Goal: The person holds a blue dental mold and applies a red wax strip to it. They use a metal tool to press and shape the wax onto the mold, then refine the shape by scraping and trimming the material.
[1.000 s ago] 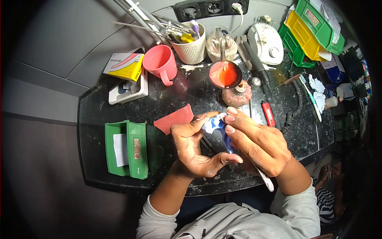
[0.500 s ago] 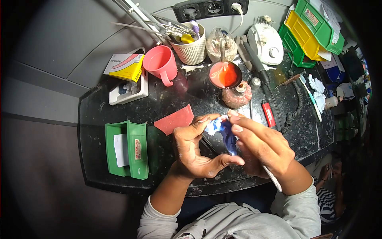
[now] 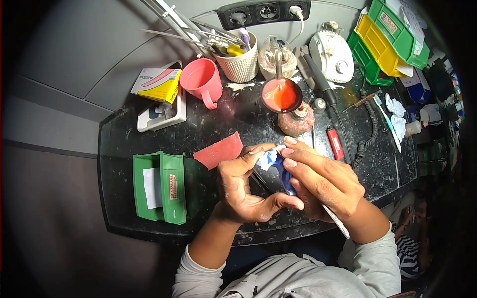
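Note:
A curved, horseshoe-like dental piece [image 3: 285,180], dark blue with a white and light-blue lumpy end, is held over the front of the bench. My left hand [image 3: 243,191] grips it from the left, forefinger at the top end and thumb at the lower end. From the right, the fingertips of my right hand [image 3: 325,181] press on its upper part. A slim white-handled tool [image 3: 337,222] sticks out below my right palm; its working end is hidden. Behind my left hand lies a flat pink wax sheet [image 3: 218,150].
Beyond my hands, a pan of red melted wax [image 3: 282,95] sits over a burner [image 3: 296,122]. A red lighter [image 3: 335,143] lies to the right. A green bin [image 3: 175,198] stands left, a pink mug [image 3: 201,82] and tool pot [image 3: 240,62] at the back.
My right hand's fingers have shifted slightly left over the piece, covering more of its blue part. My left hand keeps its grip, and the view has moved very little.

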### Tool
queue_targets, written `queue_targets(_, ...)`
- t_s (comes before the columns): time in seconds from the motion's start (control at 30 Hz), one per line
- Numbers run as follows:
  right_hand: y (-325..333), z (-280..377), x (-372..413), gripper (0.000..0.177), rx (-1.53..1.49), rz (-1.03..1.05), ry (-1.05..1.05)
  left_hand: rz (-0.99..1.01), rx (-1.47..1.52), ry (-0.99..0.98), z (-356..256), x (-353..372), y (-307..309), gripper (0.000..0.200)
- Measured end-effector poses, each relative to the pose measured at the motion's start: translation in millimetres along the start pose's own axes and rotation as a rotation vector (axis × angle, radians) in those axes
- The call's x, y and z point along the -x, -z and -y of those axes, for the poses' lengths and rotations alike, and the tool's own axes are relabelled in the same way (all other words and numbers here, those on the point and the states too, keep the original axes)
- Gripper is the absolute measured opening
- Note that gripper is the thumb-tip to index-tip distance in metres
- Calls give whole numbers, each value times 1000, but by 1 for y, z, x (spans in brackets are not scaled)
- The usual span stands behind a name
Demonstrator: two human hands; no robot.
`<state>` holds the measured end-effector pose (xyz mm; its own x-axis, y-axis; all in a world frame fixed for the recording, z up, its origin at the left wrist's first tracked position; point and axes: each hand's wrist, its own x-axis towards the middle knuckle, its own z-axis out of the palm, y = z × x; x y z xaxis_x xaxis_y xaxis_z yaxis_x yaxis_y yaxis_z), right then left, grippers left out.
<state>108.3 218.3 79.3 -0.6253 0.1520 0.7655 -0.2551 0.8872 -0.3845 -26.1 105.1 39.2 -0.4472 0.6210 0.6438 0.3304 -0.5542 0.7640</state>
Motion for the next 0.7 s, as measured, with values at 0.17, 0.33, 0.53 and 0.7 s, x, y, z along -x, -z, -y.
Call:
queue_targets(0.17, 0, -2, 1, 26, 7, 11, 10, -3, -6, 22, 1, 1, 1, 75)
queue_targets(0.33, 3, 1, -1, 28, 50, 43, 15, -17, -72, -87, 10, 3, 1, 77)
queue_targets(0.53, 4, -1, 1, 32, 71, 53, 47, -103, -31, -59, 8, 7, -5, 82)
queue_targets(0.7, 2, -6, 6, 30, 136, -66, -3, 109, -87, -117, 9, 8, 8, 94)
